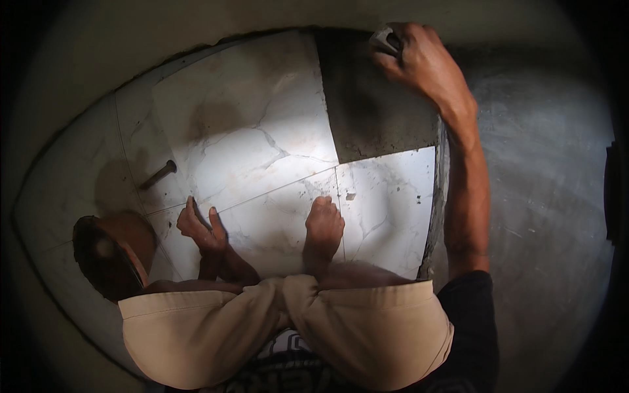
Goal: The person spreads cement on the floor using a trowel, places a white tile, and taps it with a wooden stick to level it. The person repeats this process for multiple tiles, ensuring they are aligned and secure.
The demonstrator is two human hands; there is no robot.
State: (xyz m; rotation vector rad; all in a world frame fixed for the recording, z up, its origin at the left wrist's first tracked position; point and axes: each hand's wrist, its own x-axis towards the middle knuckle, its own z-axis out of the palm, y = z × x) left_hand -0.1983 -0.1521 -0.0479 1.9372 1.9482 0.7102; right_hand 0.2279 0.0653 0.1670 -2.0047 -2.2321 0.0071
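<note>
My right hand (419, 62) reaches to the far wall, fingers closed round a small grey, hard-edged piece (385, 42) with a dark hollow; its kind is unclear. Below it is a dark, bare square (373, 108) of rough floor among the tiles. My left hand (200, 226) rests low over the marbled white tiles (262, 150), its thumb and one finger spread apart with nothing seen between them. Close to it lies a dark metal rod (158, 175) with a flared round head. A brown round container (108, 255) stands left of that hand, tipped toward me, its inside dark.
Past the raised tile edge (434, 229) on the right lies a smooth grey floor (531, 196). Small crumbs and a chip (350, 196) are scattered on the near tile. My bare right foot (324, 226) stands on the tiles. A plain wall (249, 16) curves round the far side.
</note>
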